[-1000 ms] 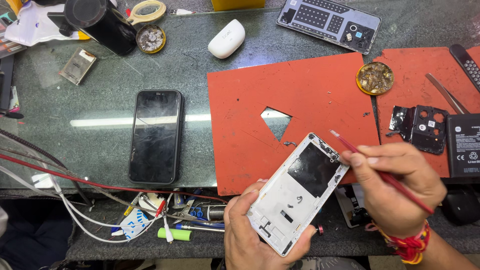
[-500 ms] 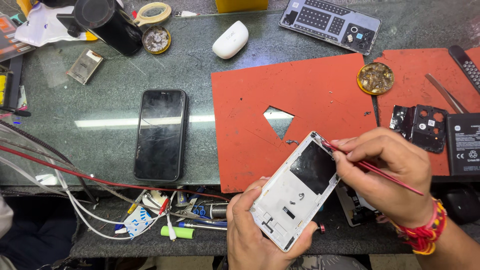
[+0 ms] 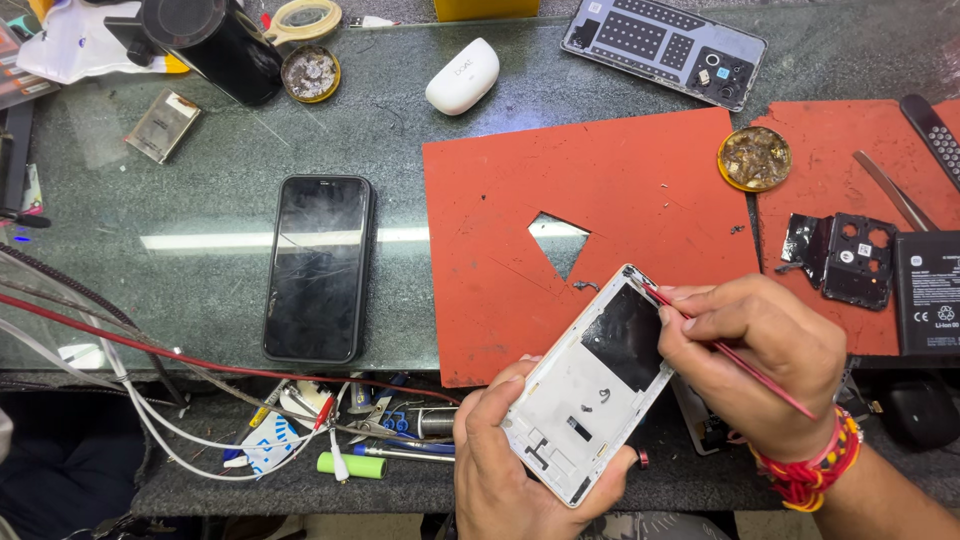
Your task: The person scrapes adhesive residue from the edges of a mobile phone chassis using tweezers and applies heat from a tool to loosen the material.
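Left hand (image 3: 510,470) grips the white phone frame (image 3: 590,385); right hand (image 3: 750,360) pinches the red tool (image 3: 740,358). Keep the frame steady and work the tip gently along its far edge.

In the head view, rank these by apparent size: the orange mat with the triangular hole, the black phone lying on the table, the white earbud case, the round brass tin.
1. Orange mat
2. Black phone
3. White earbud case and round brass tin: too alike to rank.

Green stone worktop (image 3: 420,160), glass sheet, light reflection (image 3: 240,241)
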